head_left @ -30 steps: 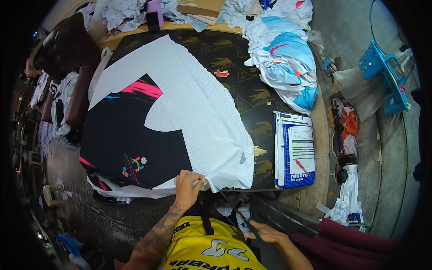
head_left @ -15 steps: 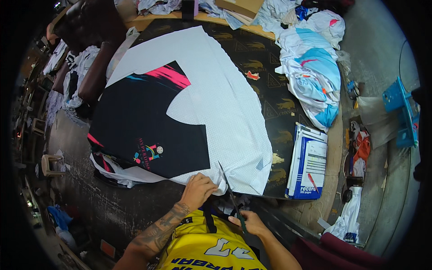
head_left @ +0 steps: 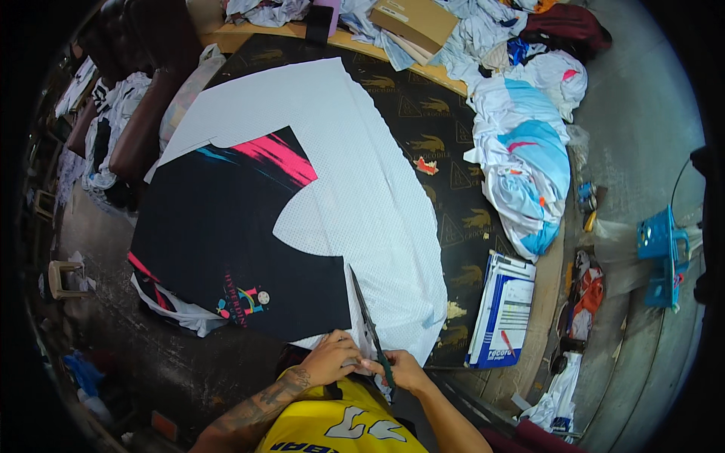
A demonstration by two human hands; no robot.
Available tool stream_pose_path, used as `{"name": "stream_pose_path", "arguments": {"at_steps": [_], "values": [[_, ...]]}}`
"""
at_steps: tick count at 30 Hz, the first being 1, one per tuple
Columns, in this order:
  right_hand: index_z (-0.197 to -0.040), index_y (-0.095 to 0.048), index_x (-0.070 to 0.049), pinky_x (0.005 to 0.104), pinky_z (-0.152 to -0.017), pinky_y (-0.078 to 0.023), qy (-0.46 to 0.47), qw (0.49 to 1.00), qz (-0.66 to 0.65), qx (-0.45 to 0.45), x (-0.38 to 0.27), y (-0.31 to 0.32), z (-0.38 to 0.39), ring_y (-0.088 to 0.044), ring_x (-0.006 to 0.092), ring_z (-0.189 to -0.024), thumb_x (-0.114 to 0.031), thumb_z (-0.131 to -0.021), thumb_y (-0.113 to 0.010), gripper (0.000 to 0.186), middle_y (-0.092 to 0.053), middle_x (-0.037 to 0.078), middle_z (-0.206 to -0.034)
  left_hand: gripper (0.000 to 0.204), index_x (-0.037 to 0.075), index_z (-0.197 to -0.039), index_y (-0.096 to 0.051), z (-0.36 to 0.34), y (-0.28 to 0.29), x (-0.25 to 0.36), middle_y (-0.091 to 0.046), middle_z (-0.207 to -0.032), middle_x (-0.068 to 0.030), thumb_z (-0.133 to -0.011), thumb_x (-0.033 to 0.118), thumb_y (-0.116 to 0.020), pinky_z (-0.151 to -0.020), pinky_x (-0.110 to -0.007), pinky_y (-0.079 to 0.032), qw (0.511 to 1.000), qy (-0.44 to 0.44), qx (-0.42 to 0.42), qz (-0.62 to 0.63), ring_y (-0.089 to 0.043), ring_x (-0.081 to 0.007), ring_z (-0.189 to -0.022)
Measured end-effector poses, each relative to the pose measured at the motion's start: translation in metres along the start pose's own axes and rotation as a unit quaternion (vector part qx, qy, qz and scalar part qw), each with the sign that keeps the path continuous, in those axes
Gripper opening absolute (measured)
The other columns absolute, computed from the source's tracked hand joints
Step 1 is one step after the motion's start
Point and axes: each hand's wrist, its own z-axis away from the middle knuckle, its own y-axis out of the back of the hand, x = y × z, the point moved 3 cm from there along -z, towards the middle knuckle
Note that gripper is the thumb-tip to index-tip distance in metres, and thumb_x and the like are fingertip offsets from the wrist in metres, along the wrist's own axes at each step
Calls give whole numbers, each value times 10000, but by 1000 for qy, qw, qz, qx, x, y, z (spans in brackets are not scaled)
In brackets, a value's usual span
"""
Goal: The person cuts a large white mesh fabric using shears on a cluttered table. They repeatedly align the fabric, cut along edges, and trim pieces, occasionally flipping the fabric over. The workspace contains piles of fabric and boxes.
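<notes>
A large white mesh fabric [head_left: 381, 196] lies on the dark tabletop, with a black printed garment piece [head_left: 219, 211] on top, bearing pink and blue streaks and a small colourful logo. My left hand [head_left: 336, 356] pinches the fabric's near edge at the piece's lower right. My right hand [head_left: 396, 368] grips long scissors [head_left: 366, 317], their blades on the white fabric just right of the black piece, pointing away from me. Both hands are close together; the fingertips of my left are partly hidden.
Crumpled white and light-blue fabrics [head_left: 529, 174] lie at right, above a blue notebook with papers and red pen [head_left: 491, 332]. A cardboard box [head_left: 411, 23] sits among cloth at back. A maroon armchair [head_left: 136, 143] stands left, a plastic stool [head_left: 66, 279] below it, a blue basket [head_left: 653, 238] far right.
My right hand has raised the scissors forward onto the white fabric along the black piece's right edge and moved next to my left hand. The camera view has shifted.
</notes>
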Motion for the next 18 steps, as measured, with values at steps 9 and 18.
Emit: {"name": "stream_pose_path", "arguments": {"at_steps": [9,18], "values": [[-861,-759,-11,340,-612,-506,46,998,21,37,-119,43,-36,-656,161,-634,-847,-789,-807,840,-673,55,-700,216,123,-1221,-729,-24,28,-22,-751,-1202,-75,-1093,268,-634,-1148,-434,-464,982,19,-142,122,-620,-297,-1281],[-822,-708,-31,334,-630,-507,111,993,2,50,-221,62,-75,-652,164,-652,-822,-791,-832,801,-619,30,-676,589,125,-1525,-358,-82,19,-66,-784,-1043,-168,-1023,145,-666,-873,-498,-603,936,122,-258,207,-796,-372,-965]]}}
